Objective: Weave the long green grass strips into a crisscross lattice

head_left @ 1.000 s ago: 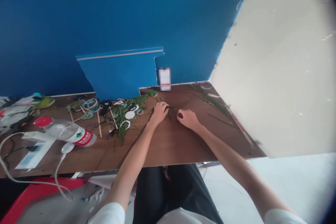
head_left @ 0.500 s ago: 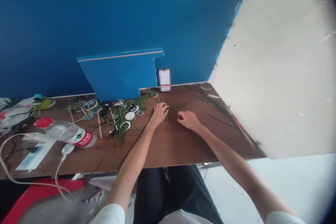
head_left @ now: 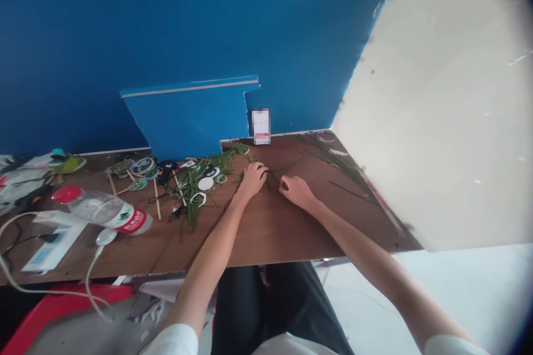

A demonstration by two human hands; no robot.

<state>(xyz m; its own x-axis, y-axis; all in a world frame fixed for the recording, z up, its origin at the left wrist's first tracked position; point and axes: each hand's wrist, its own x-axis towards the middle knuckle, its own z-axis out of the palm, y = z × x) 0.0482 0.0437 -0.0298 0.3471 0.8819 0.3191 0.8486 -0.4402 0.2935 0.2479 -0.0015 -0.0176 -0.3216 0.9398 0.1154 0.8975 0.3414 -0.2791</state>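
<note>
"Green strips (head_left: 268, 183) on the brown table (head_left: 287, 236), poking out beside the left hand (head_left: 252, 180). What are its fingers doing?"

"They lie bent and fairly close together, palm down over the strips. I can't tell from here whether they grip any."

"And the right hand (head_left: 297, 189)?"

"Near it, a little to the right, not touching the left one. Its fingers are curled narrow, thumb close to forefinger; whether a strip is pinched there, I can't make out."

"More greenery to the left?"

"Yes, a heap of green blades (head_left: 192, 216) with a white disc (head_left: 205, 183) on it. Farther left, a red-capped bottle (head_left: 100, 206) lies near a power strip (head_left: 50, 252)."

"And on the far side?"

"Blue board (head_left: 195, 119), standing before the blue wall (head_left: 200, 16)."
</note>
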